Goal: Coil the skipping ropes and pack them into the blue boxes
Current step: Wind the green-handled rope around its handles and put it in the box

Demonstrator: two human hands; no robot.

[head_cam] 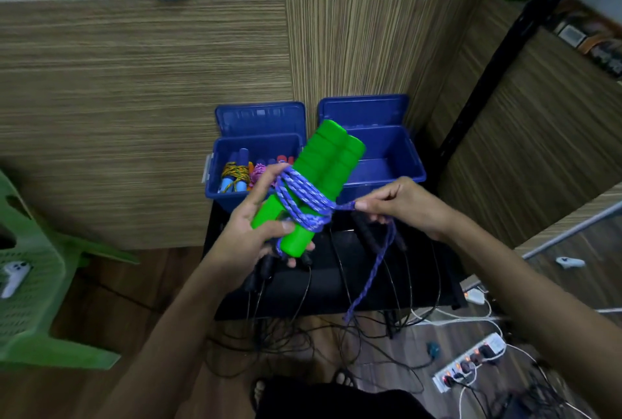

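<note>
Left hand [250, 233]: grips 2 green handles [316, 179], purple rope [304, 200] wound around them. Right hand [397, 205]: pinches the rope's free length. 2 blue boxes [387, 156] behind, lids open.

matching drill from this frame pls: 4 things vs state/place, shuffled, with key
1. left hand
2. right hand
3. left blue box
4. right blue box

A. holds coiled ropes already
B. pinches the purple rope
C. looks empty inside
D. grips the green handles

Pairs: 1-D, 2-B, 3-A, 4-C
</note>
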